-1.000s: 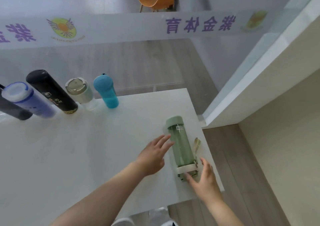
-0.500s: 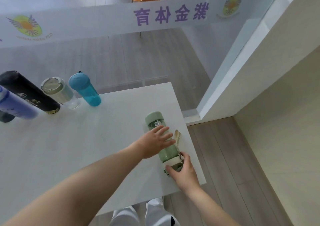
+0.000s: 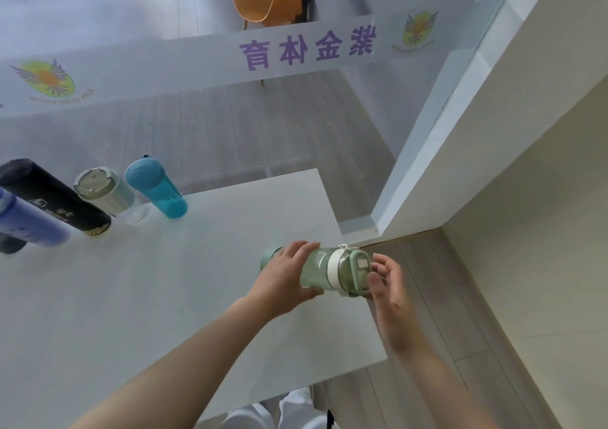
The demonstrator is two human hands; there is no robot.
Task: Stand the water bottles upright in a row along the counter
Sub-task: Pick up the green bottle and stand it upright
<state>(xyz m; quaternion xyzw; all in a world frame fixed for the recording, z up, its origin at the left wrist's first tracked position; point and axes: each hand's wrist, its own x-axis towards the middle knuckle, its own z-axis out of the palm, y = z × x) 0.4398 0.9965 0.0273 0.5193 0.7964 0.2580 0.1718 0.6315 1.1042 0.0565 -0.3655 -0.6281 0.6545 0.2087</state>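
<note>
Both hands (image 3: 286, 277) gripping green bottle (image 3: 332, 272)

Counter (image 3: 164, 297): broad bare stretch across the middle and near side, open to a hand from the near edge. Far-left edge occupied by a row of upright bottles: blue bottle (image 3: 29, 221), black bottle (image 3: 56, 198), clear bottle (image 3: 108, 195), teal bottle (image 3: 156, 190), set close together with narrow gaps. Far edge right of the teal bottle: bare to the corner. Right end: green bottle (image 3: 320, 270) held crosswise above the counter between left hand (image 3: 283, 277) and right hand (image 3: 388, 280). Beyond the right edge: wall (image 3: 493, 132) near the far corner.
</note>
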